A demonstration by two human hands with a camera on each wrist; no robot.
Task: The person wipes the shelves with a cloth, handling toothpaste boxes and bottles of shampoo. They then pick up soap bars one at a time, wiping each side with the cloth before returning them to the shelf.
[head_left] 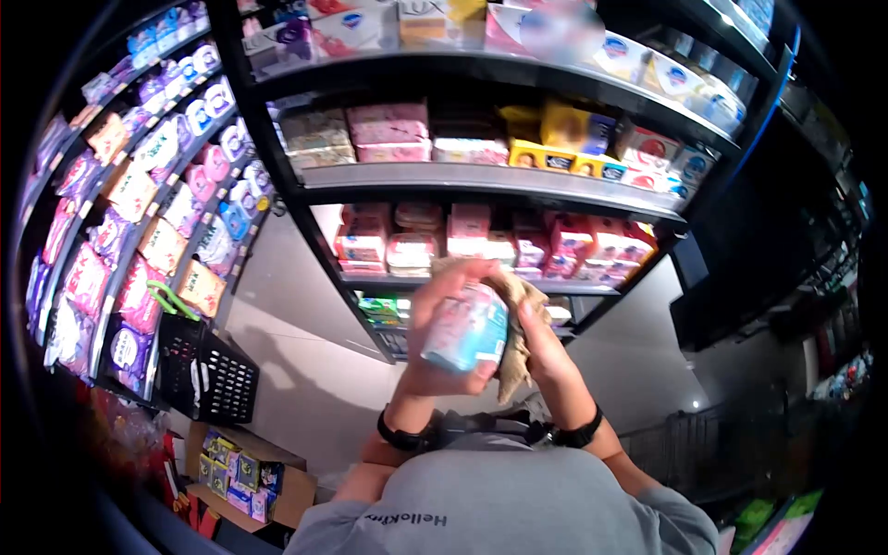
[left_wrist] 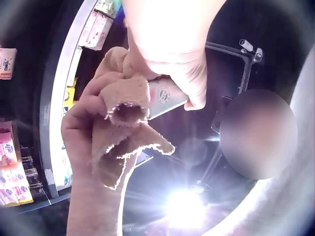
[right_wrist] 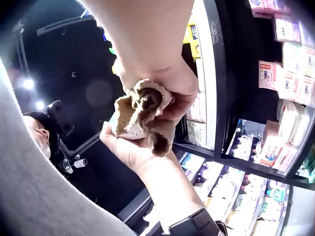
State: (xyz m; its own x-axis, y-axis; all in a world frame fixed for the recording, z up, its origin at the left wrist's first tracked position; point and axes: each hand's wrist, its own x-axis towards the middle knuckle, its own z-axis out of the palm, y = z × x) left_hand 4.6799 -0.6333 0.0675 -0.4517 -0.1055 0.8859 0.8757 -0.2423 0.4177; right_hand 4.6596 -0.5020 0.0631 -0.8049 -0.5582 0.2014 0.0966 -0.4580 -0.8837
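Observation:
Before the chest, in the head view, my left hand [head_left: 427, 310] grips a blue and pink pack [head_left: 467, 328], blurred in the picture. My right hand [head_left: 550, 351] holds a tan cloth [head_left: 516, 356] against the pack's right side. Seen from the left wrist, the pack's pale side [left_wrist: 165, 97] carries a round printed mark, and the cloth [left_wrist: 130, 101] hangs in folds with frayed edges. The right wrist view has the bunched cloth [right_wrist: 145, 110] under the right hand [right_wrist: 170, 91], covering most of the pack, while the left hand [right_wrist: 135, 152] supports it from below.
A shelf unit [head_left: 518, 180] with several rows of boxed soaps and packs stands ahead. Along the left run shelves of detergent bags [head_left: 139, 190]. A black basket [head_left: 208, 370] with a green handle and a carton [head_left: 296, 481] of small boxes are on the floor at left.

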